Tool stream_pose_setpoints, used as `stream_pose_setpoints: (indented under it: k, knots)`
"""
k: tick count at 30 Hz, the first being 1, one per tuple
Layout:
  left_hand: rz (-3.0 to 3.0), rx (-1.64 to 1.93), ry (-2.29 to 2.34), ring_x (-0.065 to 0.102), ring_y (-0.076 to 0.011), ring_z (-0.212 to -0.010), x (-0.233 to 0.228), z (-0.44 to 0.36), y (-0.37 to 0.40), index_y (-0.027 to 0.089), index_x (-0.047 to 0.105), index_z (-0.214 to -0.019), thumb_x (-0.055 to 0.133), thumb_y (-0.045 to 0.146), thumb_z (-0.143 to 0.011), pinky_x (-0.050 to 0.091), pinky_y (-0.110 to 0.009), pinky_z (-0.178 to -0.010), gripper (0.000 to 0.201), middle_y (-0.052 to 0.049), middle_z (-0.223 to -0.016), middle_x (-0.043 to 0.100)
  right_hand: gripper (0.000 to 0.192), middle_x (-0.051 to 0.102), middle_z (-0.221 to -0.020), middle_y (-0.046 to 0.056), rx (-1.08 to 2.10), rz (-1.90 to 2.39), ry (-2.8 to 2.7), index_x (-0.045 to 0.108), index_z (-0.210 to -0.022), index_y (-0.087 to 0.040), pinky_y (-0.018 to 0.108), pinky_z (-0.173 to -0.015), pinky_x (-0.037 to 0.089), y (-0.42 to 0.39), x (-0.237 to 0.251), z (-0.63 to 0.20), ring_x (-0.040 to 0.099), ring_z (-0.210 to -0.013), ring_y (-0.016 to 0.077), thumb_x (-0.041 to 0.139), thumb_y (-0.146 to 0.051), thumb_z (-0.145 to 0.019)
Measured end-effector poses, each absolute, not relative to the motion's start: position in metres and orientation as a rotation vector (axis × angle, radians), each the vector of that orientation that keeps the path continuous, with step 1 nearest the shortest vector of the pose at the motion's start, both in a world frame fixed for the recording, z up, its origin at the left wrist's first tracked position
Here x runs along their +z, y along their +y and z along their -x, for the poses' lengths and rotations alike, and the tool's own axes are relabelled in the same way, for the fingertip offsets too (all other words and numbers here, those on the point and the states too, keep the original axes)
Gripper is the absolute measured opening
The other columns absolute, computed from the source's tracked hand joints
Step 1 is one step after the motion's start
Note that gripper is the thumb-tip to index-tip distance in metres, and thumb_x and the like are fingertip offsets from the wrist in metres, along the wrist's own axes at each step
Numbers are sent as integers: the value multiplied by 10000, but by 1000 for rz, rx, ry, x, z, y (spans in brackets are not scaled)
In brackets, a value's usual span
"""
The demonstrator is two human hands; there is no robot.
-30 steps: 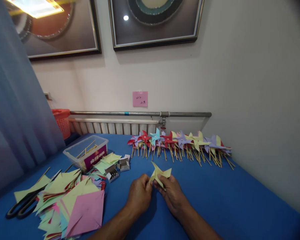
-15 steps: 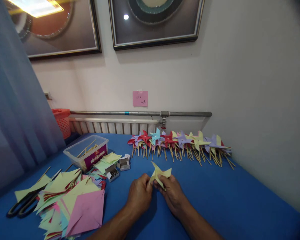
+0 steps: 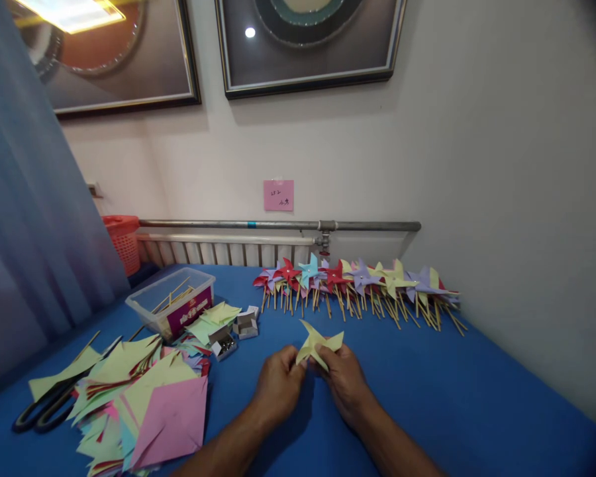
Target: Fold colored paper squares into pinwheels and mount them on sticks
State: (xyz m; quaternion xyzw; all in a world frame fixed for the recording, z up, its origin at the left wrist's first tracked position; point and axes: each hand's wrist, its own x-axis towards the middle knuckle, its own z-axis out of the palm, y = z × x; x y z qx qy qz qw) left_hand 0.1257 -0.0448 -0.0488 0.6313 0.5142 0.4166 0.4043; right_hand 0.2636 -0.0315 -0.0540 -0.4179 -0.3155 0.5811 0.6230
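While both hands sit close together over the blue table (image 3: 427, 391), they pinch one small yellow paper pinwheel (image 3: 318, 344) between them. The left hand (image 3: 278, 384) is curled, with its fingertips on the left side of the paper. The right hand (image 3: 345, 381) is curled too, and its thumb and fingers grip the right side. The pinwheel is held just above the table, near the middle, with its points sticking up.

At about 12 o'clock from the hands, near the wall, lies a long row of finished pinwheels (image 3: 357, 281) in red, blue, purple and yellow, each on a wooden stick. At about 10 o'clock sit two little open boxes (image 3: 236, 333), close to each other. A bit farther that way is a clear plastic tub (image 3: 171, 305) with thin wooden sticks inside. At 9 o'clock there is a messy pile of paper squares (image 3: 139, 391), and a big pink sheet (image 3: 171, 421) lies on top at the near side. Black scissors (image 3: 44, 407) lie at the left edge of that pile, partly under a yellow sheet. An orange basket (image 3: 122, 242) stands far back at the left, beside the blue curtain (image 3: 24, 218). A pink note (image 3: 278, 195) sticks on the wall above a metal pipe (image 3: 278, 226).
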Motion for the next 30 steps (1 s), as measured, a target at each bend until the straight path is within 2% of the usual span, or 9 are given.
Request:
stream_pose_setpoints:
  k: [4,7,10,13,16,19,22,26,30]
  knots:
    - [-1378,963,1141,280,-81,-453,-47,-123,-41,212,488,-612,663,498,-708,200,-250,-471,349,77,-499,379,342,725,-757,1,1265,1024,-788,634,-874,-183,272,-623,534,-27,-55,-270,660,-622,166,818,-342,-633]
    - [-1351,923,1060,293,-71,-457,-44,-119,-40,204,490,-585,728,484,-632,211,-242,-475,370,70,-499,399,349,711,-702,1,1257,1051,-873,657,-914,-161,263,-605,515,-26,-56,-272,648,-609,166,799,-354,-661]
    - [-1360,913,1026,304,-64,-476,-44,-115,-41,189,503,-578,747,428,-630,206,-232,-491,345,62,-512,417,347,706,-677,8,1254,1076,-933,672,-920,-147,259,-584,499,-27,-57,-272,647,-606,173,788,-365,-676]
    - [-1363,899,1032,323,-67,-480,-46,-114,-41,181,528,-606,739,404,-654,207,-231,-493,311,58,-524,429,368,731,-749,26,1293,1048,-932,669,-937,-153,261,-605,509,-30,-54,-270,669,-642,178,803,-376,-677]
    - [-1336,929,1028,299,-61,-465,-44,-114,-39,179,536,-613,744,437,-646,200,-232,-481,333,64,-509,412,385,739,-847,49,1344,979,-944,656,-966,-164,269,-659,529,-32,-48,-271,694,-713,181,793,-428,-721]
    - [-1235,1030,1099,288,-58,-430,-39,-113,-35,185,534,-604,771,474,-605,186,-232,-460,374,73,-473,397,428,722,-884,55,1264,1021,-886,635,-999,-185,283,-653,538,-29,-45,-273,702,-737,191,778,-484,-728]
    - [-1125,1128,1181,322,-65,-400,-33,-110,-31,187,546,-618,785,490,-573,193,-228,-440,388,71,-456,421,403,681,-777,22,1125,1149,-906,612,-963,-203,277,-593,512,-28,-47,-273,662,-656,177,767,-479,-715]
    - [-1050,1185,1180,350,-66,-393,-31,-107,-29,183,549,-628,790,507,-553,207,-220,-436,411,70,-456,440,250,541,-585,-52,1079,1195,-1270,577,-796,-217,237,-492,373,-40,-48,-264,497,-500,122,612,-462,-831]
    - [-1076,1201,1151,360,-65,-412,-32,-108,-30,170,565,-628,800,502,-557,234,-220,-448,412,58,-463,474,167,533,-584,-52,1007,1215,-1595,606,-767,-206,239,-548,347,-57,-46,-251,467,-546,120,571,-345,-854]
